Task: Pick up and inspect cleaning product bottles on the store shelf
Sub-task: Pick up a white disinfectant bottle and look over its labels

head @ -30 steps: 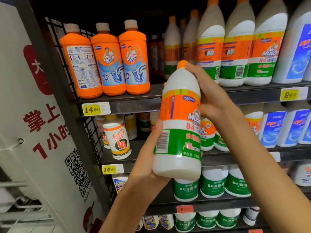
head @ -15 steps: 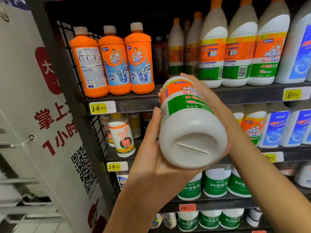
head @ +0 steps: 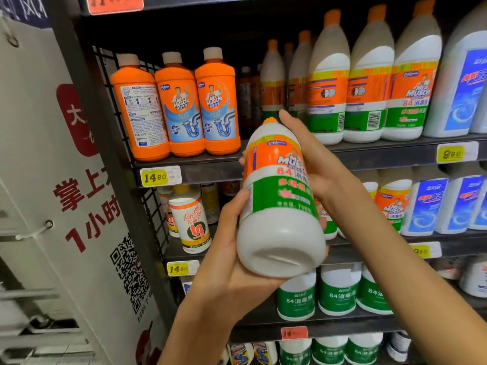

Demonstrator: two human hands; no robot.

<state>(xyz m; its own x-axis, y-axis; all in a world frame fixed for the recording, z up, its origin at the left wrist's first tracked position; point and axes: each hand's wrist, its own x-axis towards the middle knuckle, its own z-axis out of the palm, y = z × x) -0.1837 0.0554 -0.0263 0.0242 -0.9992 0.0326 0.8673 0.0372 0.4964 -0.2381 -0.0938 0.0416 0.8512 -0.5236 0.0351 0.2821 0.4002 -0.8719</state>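
Observation:
I hold a white Mr Muscle 84 bottle (head: pixel 279 204) with an orange and green label and an orange cap in front of the shelves. It tilts back, its base towards me and its cap pointing up and away. My left hand (head: pixel 232 262) cups the bottom and left side. My right hand (head: pixel 313 156) wraps the right side and neck from behind. The label faces me, slightly blurred.
Three orange Mr Muscle drain-cleaner bottles (head: pixel 176 109) stand on the upper shelf (head: pixel 210 169), with white 84 bottles (head: pixel 369 83) to their right. Blue-labelled bottles (head: pixel 427 204) fill the middle shelf, green-labelled ones (head: pixel 334 291) below. A white sign panel (head: pixel 52 196) stands left.
The bottle went from upright to base-towards-me half a second ago, and has now swung partly back up so the label shows again. Both hands stayed on it.

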